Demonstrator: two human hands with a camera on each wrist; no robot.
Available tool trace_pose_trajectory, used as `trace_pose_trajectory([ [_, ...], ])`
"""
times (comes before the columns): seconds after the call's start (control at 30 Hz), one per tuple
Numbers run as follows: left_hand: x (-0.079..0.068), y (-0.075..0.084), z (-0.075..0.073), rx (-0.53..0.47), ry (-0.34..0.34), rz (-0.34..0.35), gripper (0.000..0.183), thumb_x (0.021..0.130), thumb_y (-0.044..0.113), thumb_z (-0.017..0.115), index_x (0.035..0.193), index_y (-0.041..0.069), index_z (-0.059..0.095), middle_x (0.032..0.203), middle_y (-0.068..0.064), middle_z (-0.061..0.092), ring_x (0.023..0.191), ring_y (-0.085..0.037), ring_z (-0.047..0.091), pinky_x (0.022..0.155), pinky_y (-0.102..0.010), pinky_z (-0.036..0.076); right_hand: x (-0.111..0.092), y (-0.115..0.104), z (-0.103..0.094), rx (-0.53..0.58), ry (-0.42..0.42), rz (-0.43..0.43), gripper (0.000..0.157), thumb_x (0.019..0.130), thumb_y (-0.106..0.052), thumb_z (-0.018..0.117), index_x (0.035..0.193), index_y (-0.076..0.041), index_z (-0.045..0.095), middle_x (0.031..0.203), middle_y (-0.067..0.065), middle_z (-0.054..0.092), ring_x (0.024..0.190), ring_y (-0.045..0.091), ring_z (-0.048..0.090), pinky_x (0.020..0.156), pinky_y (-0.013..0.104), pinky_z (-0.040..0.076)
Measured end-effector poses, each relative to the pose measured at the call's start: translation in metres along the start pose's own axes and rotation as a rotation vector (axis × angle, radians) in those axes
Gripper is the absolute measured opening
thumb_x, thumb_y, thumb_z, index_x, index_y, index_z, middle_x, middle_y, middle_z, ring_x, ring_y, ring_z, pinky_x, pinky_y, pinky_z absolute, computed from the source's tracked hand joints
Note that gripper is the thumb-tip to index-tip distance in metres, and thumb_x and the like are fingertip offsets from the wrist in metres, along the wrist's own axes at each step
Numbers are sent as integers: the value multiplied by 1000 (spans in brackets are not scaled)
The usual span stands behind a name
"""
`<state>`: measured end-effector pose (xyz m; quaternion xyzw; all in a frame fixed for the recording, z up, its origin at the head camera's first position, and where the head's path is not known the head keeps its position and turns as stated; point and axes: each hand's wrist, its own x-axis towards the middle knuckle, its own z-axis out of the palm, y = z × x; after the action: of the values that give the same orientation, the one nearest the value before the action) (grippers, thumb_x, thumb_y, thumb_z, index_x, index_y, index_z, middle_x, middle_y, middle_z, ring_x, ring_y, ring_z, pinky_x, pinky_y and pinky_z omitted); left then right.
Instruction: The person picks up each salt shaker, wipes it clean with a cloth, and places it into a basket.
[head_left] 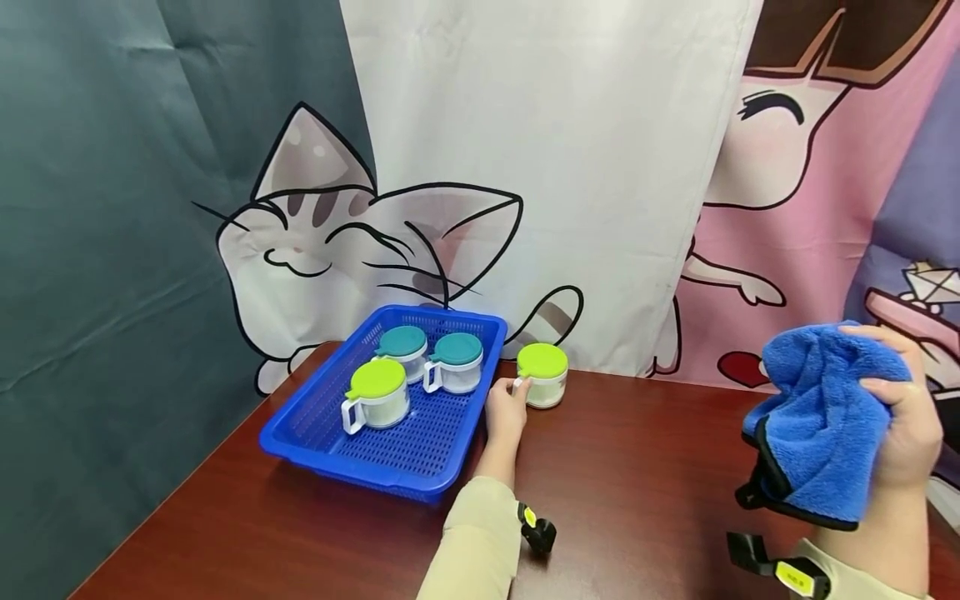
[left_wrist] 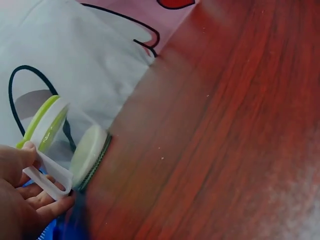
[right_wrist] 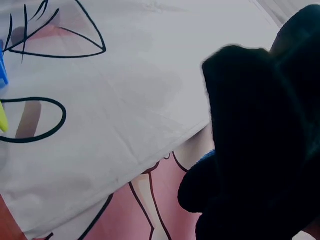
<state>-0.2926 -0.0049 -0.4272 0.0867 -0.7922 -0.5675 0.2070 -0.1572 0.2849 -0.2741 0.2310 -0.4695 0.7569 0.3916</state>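
Note:
My left hand (head_left: 507, 410) pinches the white handle of a clear seasoning jar (head_left: 546, 390) with a lime-green lid, just right of the blue basket. In the left wrist view the thumb and fingers close round that handle (left_wrist: 51, 179), and the jar (left_wrist: 89, 150) looks see-through with pale contents at its base. My right hand (head_left: 903, 408) grips a bunched blue cloth (head_left: 832, 417) with black edging, held up over the table's right side. The right wrist view shows the cloth (right_wrist: 260, 130) as a dark mass that hides the fingers.
A blue plastic basket (head_left: 352, 475) stands at left on the reddish-brown table (head_left: 622, 483). Inside are a green-lidded jar (head_left: 378, 392) and two teal-lidded jars (head_left: 457, 362) (head_left: 402, 350). A printed cartoon curtain (head_left: 600, 208) hangs right behind the table.

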Motion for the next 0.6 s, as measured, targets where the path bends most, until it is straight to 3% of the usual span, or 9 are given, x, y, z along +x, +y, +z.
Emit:
trace_pose_trajectory([
  [0.13,-2,-10,3,8,1,37,16,85,18,67,84,3,60,80,-9,63,77,-24,58,72,-39,47,-5,0,3,-6,-27,43,44,79,8,22,110,13,53,109,16,54,94,21,51,76,21,40],
  [0.3,-10,-17,2,22,59,132,15,85,16,66,82,3,58,76,-9,63,74,-26,59,69,-41,47,-14,-1,14,-114,5,99,41,83,3,26,113,11,52,111,12,54,95,20,49,78,22,38],
  [0.4,-11,1,-4,31,65,220,16,86,17,65,84,2,60,79,-11,62,78,-29,60,70,-42,46,-15,2,14,-94,-9,114,39,85,3,26,113,10,53,111,12,54,94,20,51,77,22,40],
  [0.5,-10,34,-13,56,65,313,20,88,21,63,86,1,61,85,-13,61,84,-31,59,74,-43,46,-12,8,17,-73,-26,95,39,85,5,26,110,6,57,109,10,56,92,18,52,76,21,40],
  [0.6,-12,68,-26,36,38,336,24,88,25,63,87,1,62,89,-13,60,84,-29,58,74,-41,47,-10,17,25,-62,-30,63,40,83,7,27,107,4,58,106,10,58,92,17,53,78,20,38],
])
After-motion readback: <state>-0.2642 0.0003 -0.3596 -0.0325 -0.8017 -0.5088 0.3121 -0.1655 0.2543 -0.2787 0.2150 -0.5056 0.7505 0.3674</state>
